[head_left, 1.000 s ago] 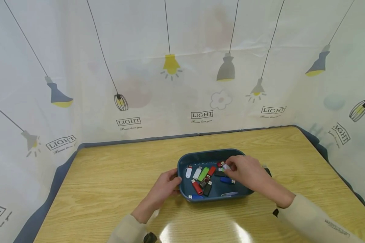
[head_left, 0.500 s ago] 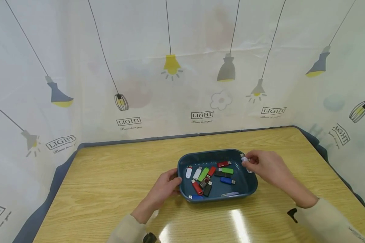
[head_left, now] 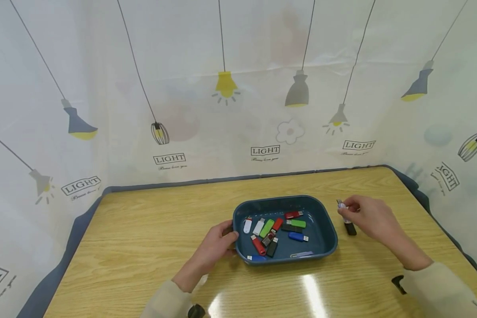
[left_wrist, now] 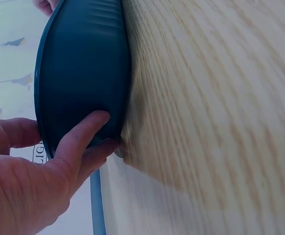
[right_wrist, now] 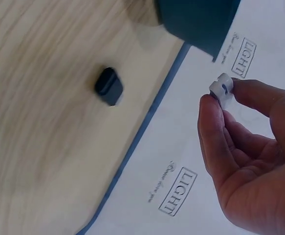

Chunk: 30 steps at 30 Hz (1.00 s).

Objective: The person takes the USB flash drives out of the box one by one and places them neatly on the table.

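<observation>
A: R hand (head_left: 375, 218), what's it doing?
B: Thumb + fingertips are pinching a small white plastic USB stick w/ a metal plug (head_left: 342, 206). In head view the plug end is pointing away from the person, up-left. R wrist cam is showing it held up off the table.
A: Location?
B: Hanging just right of the dark blue rectangular tray w/ rounded corners (head_left: 322, 240), i.e. outside the rim. A black USB stick (head_left: 350, 228) is lying on the light wood-grain table (head_left: 151, 229) near it; R wrist cam is showing those two apart.
A: L hand (head_left: 216, 240)?
B: Holding the tray's left end, thumb at the rim; L wrist cam is showing fingers pressing the outer wall.
A: Tray contents?
B: Mixed sticks, mostly sitting L & mid. White one w/ red end (head_left: 247, 225) is lying far L, then a white one w/ metal plug, then a bright green one (head_left: 266, 228). Blue one w/ metal plug (head_left: 298, 237) is lying right of ctr. A thin pale flat piece (head_left: 301, 255) is resting by the near wall; can't tell what it is.
A: Bkgd?
B: White cloth backdrop w/ printed lamps (head_left: 238, 128) is hanging behind the table.
</observation>
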Tool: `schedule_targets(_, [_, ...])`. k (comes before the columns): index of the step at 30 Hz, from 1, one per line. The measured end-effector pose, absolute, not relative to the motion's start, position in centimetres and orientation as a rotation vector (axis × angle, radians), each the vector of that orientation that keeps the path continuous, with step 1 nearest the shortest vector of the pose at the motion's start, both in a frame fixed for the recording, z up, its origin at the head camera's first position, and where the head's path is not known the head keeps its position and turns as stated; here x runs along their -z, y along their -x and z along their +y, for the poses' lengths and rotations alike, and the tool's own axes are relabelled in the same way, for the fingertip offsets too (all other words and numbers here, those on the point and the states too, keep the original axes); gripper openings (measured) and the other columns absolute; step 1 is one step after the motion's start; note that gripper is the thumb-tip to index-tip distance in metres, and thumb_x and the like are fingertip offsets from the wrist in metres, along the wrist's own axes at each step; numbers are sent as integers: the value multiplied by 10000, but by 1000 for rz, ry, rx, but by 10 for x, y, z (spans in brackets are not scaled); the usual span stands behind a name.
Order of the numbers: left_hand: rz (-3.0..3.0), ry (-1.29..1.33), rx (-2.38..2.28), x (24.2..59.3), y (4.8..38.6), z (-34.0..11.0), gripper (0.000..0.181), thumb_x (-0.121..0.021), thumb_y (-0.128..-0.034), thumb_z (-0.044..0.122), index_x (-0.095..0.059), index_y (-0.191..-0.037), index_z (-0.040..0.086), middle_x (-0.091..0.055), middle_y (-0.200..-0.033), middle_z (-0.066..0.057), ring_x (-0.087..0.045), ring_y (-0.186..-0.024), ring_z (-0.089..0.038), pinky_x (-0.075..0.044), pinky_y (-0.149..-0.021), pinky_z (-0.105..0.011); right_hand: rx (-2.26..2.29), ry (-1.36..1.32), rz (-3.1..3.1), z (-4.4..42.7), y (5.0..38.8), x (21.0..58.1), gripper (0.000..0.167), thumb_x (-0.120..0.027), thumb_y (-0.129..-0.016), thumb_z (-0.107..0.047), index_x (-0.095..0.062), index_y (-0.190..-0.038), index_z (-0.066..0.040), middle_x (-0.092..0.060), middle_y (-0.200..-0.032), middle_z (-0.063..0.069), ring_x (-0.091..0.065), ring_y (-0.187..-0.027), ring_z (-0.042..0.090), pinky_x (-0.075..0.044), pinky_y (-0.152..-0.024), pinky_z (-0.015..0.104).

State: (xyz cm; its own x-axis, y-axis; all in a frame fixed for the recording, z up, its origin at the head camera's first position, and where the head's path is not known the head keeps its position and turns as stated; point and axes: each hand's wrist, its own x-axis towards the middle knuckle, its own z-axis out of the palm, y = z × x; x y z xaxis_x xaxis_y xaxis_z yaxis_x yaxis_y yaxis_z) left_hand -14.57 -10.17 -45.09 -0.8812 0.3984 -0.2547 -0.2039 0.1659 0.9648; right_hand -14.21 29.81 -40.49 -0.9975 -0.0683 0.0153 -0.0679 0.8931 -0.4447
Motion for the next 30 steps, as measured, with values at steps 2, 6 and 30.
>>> schedule_targets(2, [1991,-184,-1763,452,146,-101,546,-448,-1066,121,-339,-1546,-114,-488,-1495,-297,-645,-1161,-374,-587,-929,-477,718,99,3062,304,142,409,341,-706,-979,-264,-715,-1107,51,-731,-951,136,-656,-781,238,-510,-609,376])
schedule_targets(6, [1994,-187,-1761,453,147,-101,541,-448,-1068,123,-345,-1544,-112,-494,-1491,-292,-650,-1149,-366,-589,-928,-472,714,64,3060,316,141,415,392,-687,-991,-264,-691,-1165,87,-728,-992,187,-679,-833,306,-542,-648,436])
schedule_targets(30, [1993,-173,-1790,454,144,-102,556,-464,-1060,125,-338,-1547,-112,-486,-1492,-303,-652,-1148,-363,-605,-897,-470,627,-45,2957,352,147,442,413,-694,-973,-266,-688,-1096,129,-719,-961,216,-675,-801,318,-561,-681,483])
